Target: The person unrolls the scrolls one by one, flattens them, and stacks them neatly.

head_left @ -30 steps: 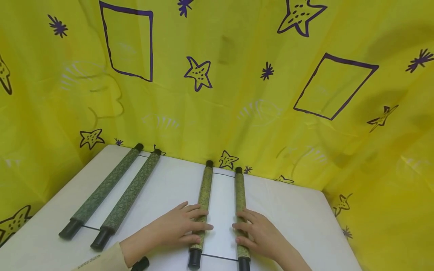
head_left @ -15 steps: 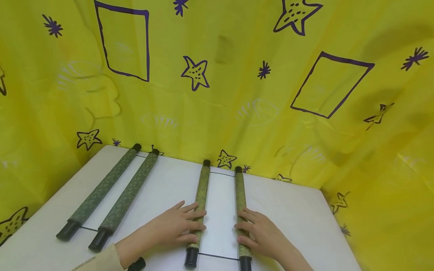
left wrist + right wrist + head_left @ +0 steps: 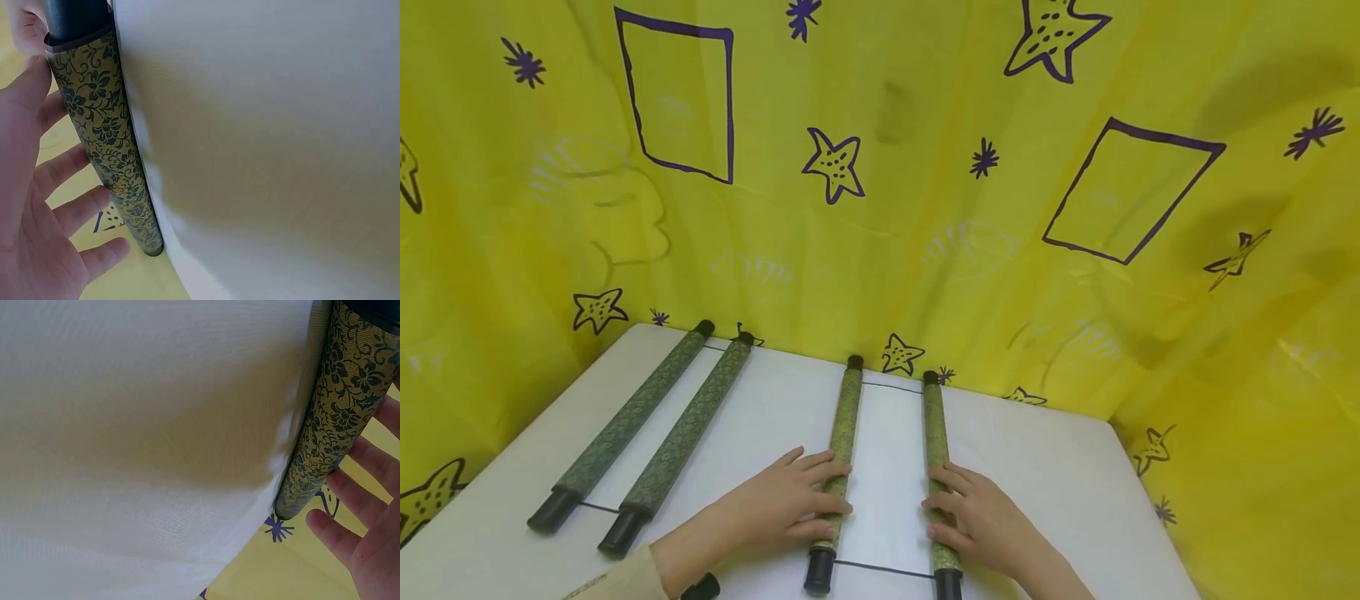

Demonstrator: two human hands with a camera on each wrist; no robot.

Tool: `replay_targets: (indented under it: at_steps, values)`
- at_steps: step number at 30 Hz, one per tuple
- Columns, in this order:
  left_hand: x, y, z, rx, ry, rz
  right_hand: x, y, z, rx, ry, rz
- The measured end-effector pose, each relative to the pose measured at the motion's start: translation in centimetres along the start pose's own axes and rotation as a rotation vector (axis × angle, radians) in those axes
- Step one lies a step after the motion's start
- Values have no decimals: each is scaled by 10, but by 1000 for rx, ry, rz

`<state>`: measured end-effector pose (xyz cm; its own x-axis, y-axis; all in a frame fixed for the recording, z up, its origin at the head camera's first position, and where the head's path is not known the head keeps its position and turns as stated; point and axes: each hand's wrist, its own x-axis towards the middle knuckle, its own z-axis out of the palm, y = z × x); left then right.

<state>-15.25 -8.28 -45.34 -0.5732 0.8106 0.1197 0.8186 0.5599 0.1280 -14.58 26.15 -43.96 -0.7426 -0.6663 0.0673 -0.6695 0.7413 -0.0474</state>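
A scroll lies on the white table [image 3: 1037,467], its two rolls side by side and a white strip [image 3: 887,467] between them. Both rolls wear gold cloth with dark flowers and have black ends. My left hand [image 3: 782,504] rests on the left roll [image 3: 847,408], fingers spread and nearly straight across it. On the right roll [image 3: 935,425] lies my right hand [image 3: 977,517] in the same way, fingertips pointing inward. Each wrist view shows the fingers along the outer side of a roll, the left roll [image 3: 106,131] and the right roll [image 3: 344,400].
At the left lies a second scroll [image 3: 692,425] in green patterned cloth, also with two black-ended rolls. A black rod end [image 3: 703,587] shows beside my left sleeve [image 3: 625,579]. Yellow curtains [image 3: 910,275] with drawn stars hang around the table's far and side edges.
The two gold rolls have moved slightly apart, the left one leftward and the right one rightward, each with my hand on it. The white strip between them is wider.
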Motion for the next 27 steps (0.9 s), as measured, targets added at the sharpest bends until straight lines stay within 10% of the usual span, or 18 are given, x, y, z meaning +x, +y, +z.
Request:
replay_targets:
  at_steps: [27]
  values:
    - [-9, -7, 1, -5, 22, -30, -1, 4, 5, -31, 63, -28]
